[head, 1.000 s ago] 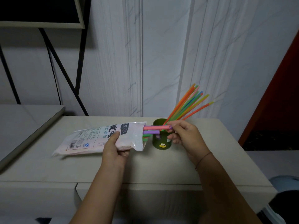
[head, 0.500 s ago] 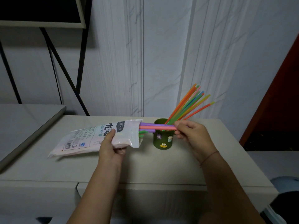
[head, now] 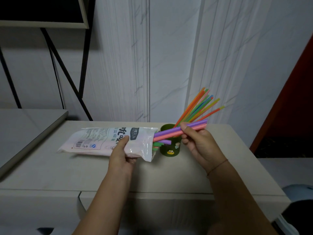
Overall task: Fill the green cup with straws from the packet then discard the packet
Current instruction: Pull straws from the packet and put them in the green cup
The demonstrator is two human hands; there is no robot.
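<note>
Step in hand: the person is drawing more straws out of the packet; the filling of the green cup is partly done, it seems.
Left hand: the left hand grips the packet near its open mouth and holds it lying over the surface, with the mouth just beside the cup.
Right hand: the right hand pinches a purple and a pink straw; their tails are still inside the packet.
Green cup: it stands upright on the surface, behind the packet mouth, with a fan of coloured straws leaning to the right.
Next move: probably to pull the two straws fully free, tip them upright and drop them into the cup, without knocking the cup over.
Change: compared with half a second ago, the right hand is further to the right and the two straws stick out more from the packet.
</note>
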